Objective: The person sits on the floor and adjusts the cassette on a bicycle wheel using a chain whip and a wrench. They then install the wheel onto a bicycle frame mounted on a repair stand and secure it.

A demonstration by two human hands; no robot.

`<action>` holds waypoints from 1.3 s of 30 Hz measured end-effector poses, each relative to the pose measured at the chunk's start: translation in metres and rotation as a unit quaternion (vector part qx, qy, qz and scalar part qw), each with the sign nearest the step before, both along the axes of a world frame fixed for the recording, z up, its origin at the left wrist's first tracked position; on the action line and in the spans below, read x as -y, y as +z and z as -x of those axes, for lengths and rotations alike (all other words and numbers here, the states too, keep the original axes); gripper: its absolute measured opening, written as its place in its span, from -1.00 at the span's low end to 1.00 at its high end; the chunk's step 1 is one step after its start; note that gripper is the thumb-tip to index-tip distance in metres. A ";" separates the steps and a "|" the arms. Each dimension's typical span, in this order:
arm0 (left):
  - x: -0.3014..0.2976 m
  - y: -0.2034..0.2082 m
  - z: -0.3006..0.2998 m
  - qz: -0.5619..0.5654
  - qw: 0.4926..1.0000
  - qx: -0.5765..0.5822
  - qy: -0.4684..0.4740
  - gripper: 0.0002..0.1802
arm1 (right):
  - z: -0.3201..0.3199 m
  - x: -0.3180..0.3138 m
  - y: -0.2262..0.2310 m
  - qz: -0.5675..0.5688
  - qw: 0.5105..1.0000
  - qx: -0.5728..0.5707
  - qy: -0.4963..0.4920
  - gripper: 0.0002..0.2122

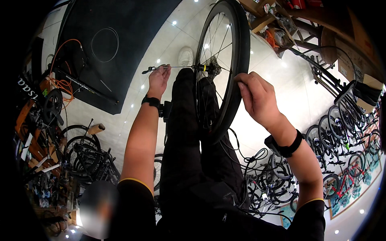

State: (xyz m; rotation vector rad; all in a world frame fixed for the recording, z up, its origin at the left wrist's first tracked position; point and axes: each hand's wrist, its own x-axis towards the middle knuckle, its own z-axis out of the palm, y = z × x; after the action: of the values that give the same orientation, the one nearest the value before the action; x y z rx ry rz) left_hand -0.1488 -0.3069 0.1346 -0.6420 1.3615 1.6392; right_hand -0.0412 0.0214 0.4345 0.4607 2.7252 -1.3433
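A bicycle wheel (240,44) with a black tire stands upright between my legs. Its hub carries a cassette (216,68) on the right side and a yellow band on the hub body. A thin quick-release skewer (179,67) runs out of the hub's left end, partly drawn out, its black lever at the far left. My left hand (159,80) pinches the skewer near that lever. On the other side, my right hand (257,96) is closed over the tire's right edge, thumb and fingers against it; part of its grip is hidden.
A black mat (120,44) lies at the far left with a coiled wire (105,44) and a bicycle frame (76,82) on it. Parked bicycles (337,120) line the right side. Boxes and a wooden shelf (309,18) stand far right. Black cables (253,158) loop beside my leg.
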 end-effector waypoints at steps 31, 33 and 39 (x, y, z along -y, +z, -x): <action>-0.020 -0.035 -0.002 0.107 0.985 0.025 -0.133 -0.69 | 0.012 -0.002 0.002 0.312 0.947 0.069 -0.044 -0.87; -0.017 -0.046 0.001 0.122 0.946 -0.127 -0.271 -0.74 | 0.010 -0.020 0.003 0.455 0.866 0.169 -0.119 -0.85; -0.074 -0.011 0.003 0.163 0.831 -0.155 -0.508 -0.65 | -0.055 -0.049 -0.094 0.335 0.885 0.224 -0.232 -0.79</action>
State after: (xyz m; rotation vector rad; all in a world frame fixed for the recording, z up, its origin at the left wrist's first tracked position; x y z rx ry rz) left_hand -0.1522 -0.2324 0.1236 0.2201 1.7871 0.6445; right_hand 0.0139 0.0704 0.3403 1.2007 1.6866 -1.8623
